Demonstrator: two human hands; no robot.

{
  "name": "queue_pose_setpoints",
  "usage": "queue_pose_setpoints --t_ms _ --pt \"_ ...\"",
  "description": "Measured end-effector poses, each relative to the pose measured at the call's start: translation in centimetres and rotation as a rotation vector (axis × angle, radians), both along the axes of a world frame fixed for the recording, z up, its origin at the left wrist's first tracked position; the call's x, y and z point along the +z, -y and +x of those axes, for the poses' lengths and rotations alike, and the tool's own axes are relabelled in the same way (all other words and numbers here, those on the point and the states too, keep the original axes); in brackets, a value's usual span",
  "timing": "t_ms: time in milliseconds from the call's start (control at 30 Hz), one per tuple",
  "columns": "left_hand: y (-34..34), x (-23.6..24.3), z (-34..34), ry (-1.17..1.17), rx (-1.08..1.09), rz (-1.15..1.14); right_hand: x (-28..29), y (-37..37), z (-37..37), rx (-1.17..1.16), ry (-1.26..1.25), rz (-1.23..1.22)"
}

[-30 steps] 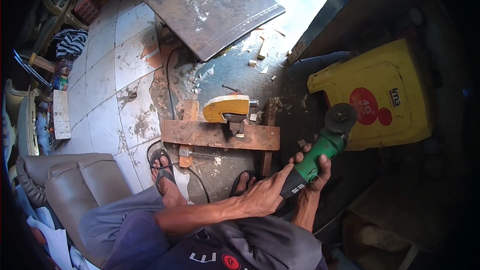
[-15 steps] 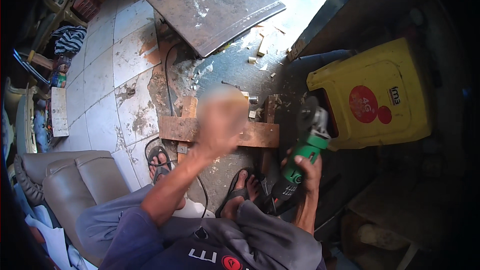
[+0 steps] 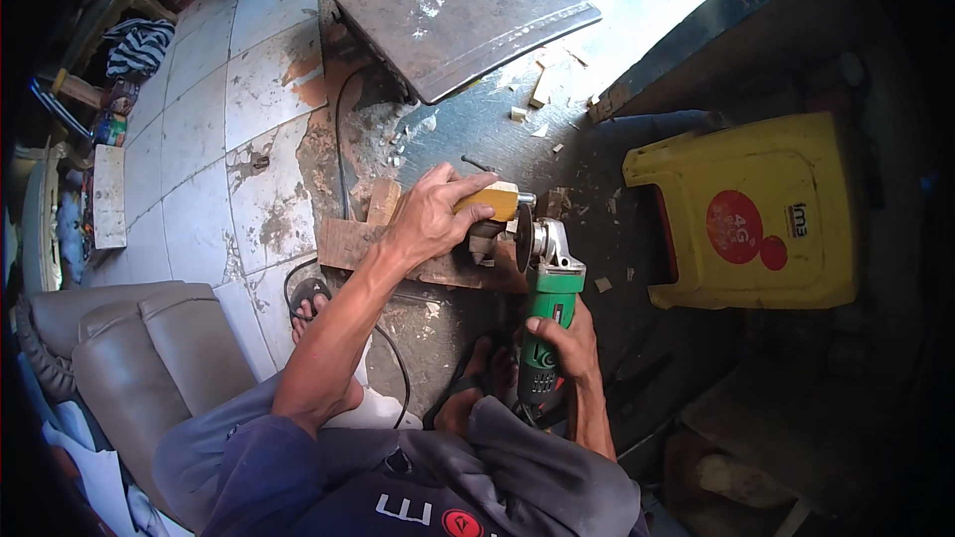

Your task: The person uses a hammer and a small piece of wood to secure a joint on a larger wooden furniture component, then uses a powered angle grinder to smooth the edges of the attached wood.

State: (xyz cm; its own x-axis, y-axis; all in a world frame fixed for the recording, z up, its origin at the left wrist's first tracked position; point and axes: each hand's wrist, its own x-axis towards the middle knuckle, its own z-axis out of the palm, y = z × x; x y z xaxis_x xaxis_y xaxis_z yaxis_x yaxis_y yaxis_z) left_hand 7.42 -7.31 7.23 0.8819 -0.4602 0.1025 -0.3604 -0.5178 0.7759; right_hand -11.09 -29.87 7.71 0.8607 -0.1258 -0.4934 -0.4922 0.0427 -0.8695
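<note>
On my feed, metal saw table (image 3: 443, 40) as anchor: stained white tiles (image 3: 189, 169) left of it, daylight glare (image 3: 637, 20) just right, grey floor (image 3: 463, 134) on its near side; I see brown padded seat (image 3: 184, 338), well off near-left.

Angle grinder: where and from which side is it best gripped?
Probably around the green body of the angle grinder, from the right, as the right hand does: the body is long and roughly cylindrical, while the disc sits at its far end, on the left.
</note>
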Motion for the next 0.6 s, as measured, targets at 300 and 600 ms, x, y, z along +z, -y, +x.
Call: queue_pose_setpoints --t_ms 300,600 --pt "-0.2 -0.7 0.1 0.046 0.002 -0.006 1.1 -0.3 0.6 0.027 -0.039 -0.002" --pt "-0.2 -0.8 0.1 0.062 -0.002 0.003 2.5 -0.4 1.9 0.012 -0.046 0.058"
